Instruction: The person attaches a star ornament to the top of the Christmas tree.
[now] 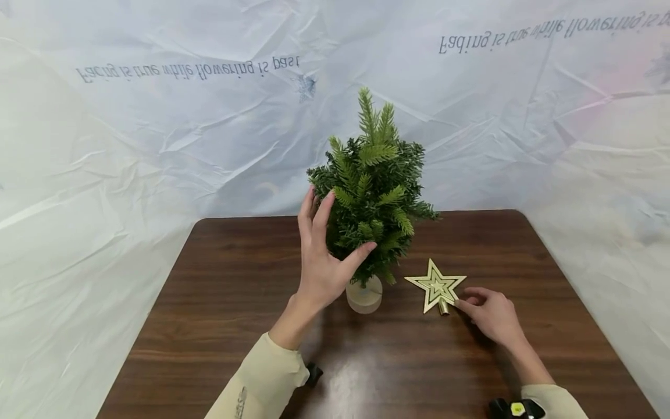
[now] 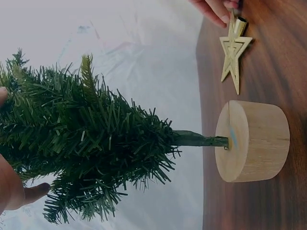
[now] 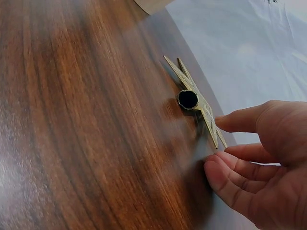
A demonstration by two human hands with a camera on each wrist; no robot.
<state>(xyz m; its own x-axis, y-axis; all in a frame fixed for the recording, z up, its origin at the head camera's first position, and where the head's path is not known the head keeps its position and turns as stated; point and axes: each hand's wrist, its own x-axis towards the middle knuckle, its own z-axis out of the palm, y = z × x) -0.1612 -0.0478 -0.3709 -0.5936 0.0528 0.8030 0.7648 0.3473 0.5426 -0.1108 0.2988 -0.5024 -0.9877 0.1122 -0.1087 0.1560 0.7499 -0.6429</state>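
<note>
A small artificial Christmas tree (image 1: 374, 192) stands upright on a round wooden base (image 2: 264, 141). Around the left side of its branches is my left hand (image 1: 324, 262), fingers spread, with the thumb across the front of the foliage. In the left wrist view, only parts of that hand show beside the needles. To the right of the base is a gold star tree topper (image 1: 435, 285) with a short hollow socket (image 3: 187, 99) facing me. My right hand (image 1: 489, 314) pinches one point of the star between thumb and fingers, close over the table.
The dark wooden table (image 1: 235, 291) has rounded far corners. Wrinkled white sheeting (image 1: 209, 128) printed with lettering hangs behind and along both sides. Black wrist devices sit at both cuffs of the cream sleeves (image 1: 262, 378).
</note>
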